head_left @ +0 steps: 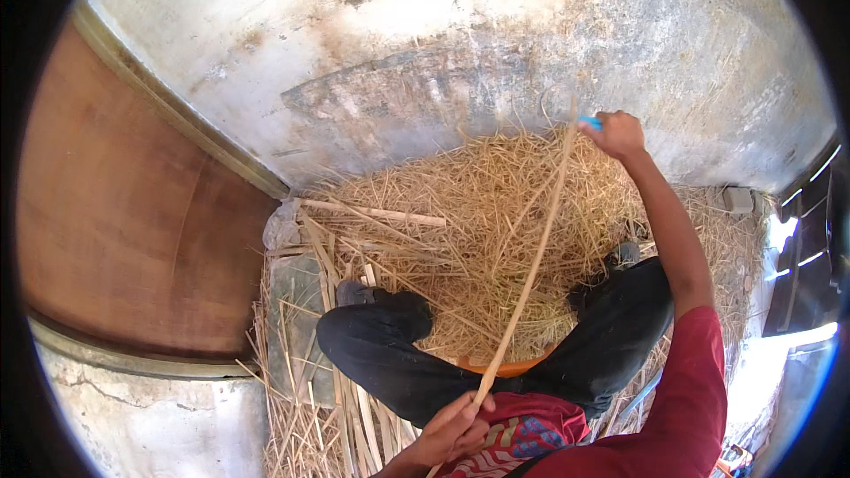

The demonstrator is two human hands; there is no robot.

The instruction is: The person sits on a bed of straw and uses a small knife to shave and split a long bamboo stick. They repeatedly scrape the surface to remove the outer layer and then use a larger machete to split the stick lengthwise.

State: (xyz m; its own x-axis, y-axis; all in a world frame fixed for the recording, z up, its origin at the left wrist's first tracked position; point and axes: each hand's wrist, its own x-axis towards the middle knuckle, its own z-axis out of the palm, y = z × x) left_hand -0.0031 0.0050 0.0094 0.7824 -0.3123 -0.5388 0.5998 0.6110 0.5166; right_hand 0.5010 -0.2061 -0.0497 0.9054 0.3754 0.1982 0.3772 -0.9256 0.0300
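Observation:
A long, thin, pale bamboo strip (531, 281) runs slantwise from my lap up toward the wall. My left hand (455, 431) is closed around its near part, close to my belly. Out at the far end, with the arm stretched forward, my right hand (617, 134) is closed on a small blue object (591, 123). That blue object touches or lies right beside the strip's tip. Most of it is hidden by my fingers, so its kind cannot be made out.
A thick heap of straw-like shavings (496, 204) covers the floor between my legs and the stained wall (425, 53). Several split strips (376, 212) lie at the left. A brown door panel (142, 195) stands farther left. Part of an orange seat or tub (505, 367) shows beneath me.

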